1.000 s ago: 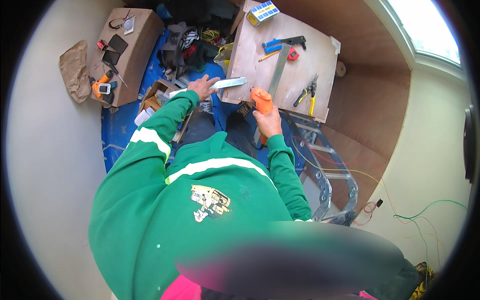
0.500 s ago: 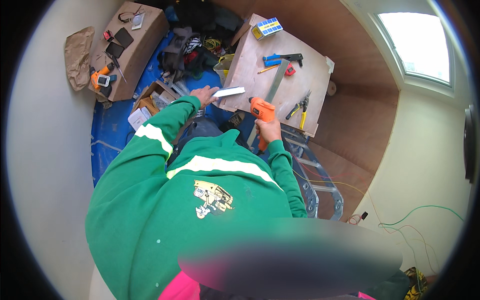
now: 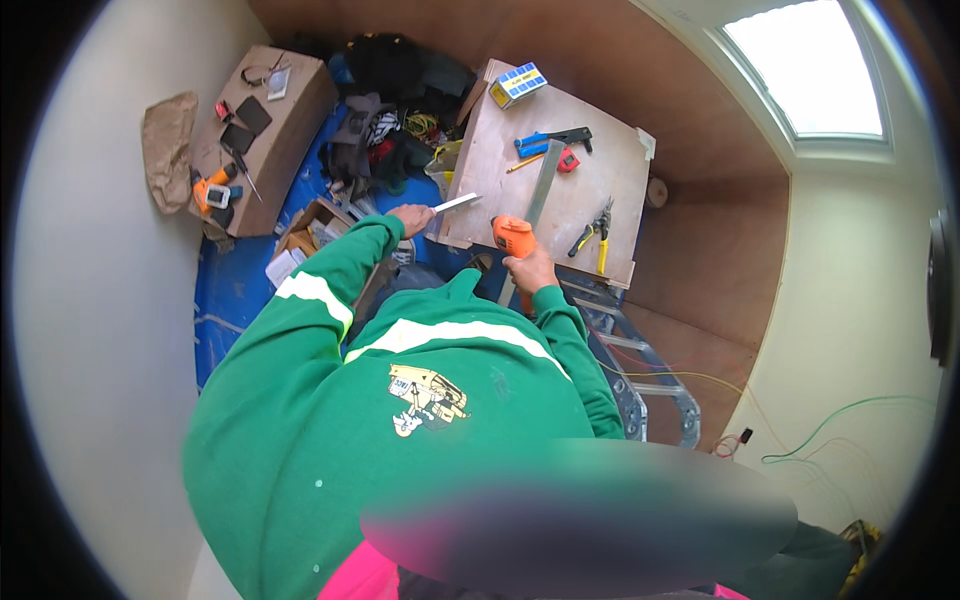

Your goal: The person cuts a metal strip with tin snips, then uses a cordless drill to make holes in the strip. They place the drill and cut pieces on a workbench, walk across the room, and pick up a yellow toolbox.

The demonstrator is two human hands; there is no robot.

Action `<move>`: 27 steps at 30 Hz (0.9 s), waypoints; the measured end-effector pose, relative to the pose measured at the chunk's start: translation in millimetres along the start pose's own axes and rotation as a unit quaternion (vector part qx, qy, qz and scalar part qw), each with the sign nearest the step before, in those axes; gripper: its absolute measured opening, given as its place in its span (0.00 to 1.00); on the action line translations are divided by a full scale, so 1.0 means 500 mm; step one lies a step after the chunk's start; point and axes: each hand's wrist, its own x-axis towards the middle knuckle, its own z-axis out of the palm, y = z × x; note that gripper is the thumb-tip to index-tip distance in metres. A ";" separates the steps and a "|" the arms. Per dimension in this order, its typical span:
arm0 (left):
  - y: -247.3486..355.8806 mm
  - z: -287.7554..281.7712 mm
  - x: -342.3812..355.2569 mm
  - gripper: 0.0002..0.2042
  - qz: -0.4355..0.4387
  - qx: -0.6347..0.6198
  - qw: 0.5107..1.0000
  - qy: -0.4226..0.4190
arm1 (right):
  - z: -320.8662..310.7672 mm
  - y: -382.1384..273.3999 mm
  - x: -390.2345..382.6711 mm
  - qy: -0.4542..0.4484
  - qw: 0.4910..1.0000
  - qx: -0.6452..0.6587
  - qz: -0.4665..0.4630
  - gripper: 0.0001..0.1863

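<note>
In my right hand [image 3: 532, 269] is an orange power drill [image 3: 513, 236], its chuck pointing up and left over the near edge of the plywood work surface [image 3: 610, 130]. My left hand [image 3: 412, 218] grips one end of a short white strip [image 3: 457, 204], which sticks out to the right toward the drill without touching it. Beyond the drill, a long flat metal bar [image 3: 545, 185] lies across the board. Around it are a blue-handled hand riveter [image 3: 545, 142], a pencil [image 3: 524, 163], a red tape measure [image 3: 568, 160] and snips with yellow and black handles [image 3: 603, 245].
A yellow-and-blue box [image 3: 518, 84] stands at the board's far corner. Below the board leans an aluminium ladder [image 3: 640, 375]. At left, a long cardboard box [image 3: 285, 140] carries another orange drill [image 3: 205, 187] and small items. An open carton [image 3: 300, 232] sits on blue floor sheeting [image 3: 225, 290].
The white strip has turned and now shows a narrower face, tilted more upward at its right end. The drill has shifted slightly left and points more upward. The whole view has shifted a little.
</note>
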 end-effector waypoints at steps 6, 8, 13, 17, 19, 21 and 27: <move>-0.014 -0.035 -0.004 0.36 -0.093 -0.255 0.960 -0.073 | -0.021 -0.029 0.006 -0.008 0.999 0.008 0.045 0.35; -0.011 -0.051 -0.008 0.36 -0.119 -0.304 0.941 -0.087 | -0.027 -0.040 0.003 0.000 0.999 0.001 0.045 0.36; 0.016 -0.089 -0.011 0.34 -0.125 -0.392 0.908 -0.081 | -0.044 -0.054 -0.004 -0.007 0.998 -0.010 0.058 0.35; 0.041 -0.104 -0.010 0.34 -0.141 -0.432 0.886 -0.090 | -0.054 -0.057 -0.014 0.004 0.998 -0.010 0.061 0.33; 0.050 -0.106 -0.010 0.34 -0.156 -0.438 0.880 -0.094 | -0.060 -0.060 -0.019 -0.003 0.998 0.004 0.062 0.33; 0.056 -0.104 -0.010 0.34 -0.136 -0.437 0.883 -0.103 | -0.064 -0.061 -0.025 -0.002 0.998 0.014 0.064 0.33; 0.055 -0.091 -0.015 0.34 -0.146 -0.439 0.878 -0.123 | -0.068 -0.059 -0.024 0.000 0.997 0.024 0.073 0.32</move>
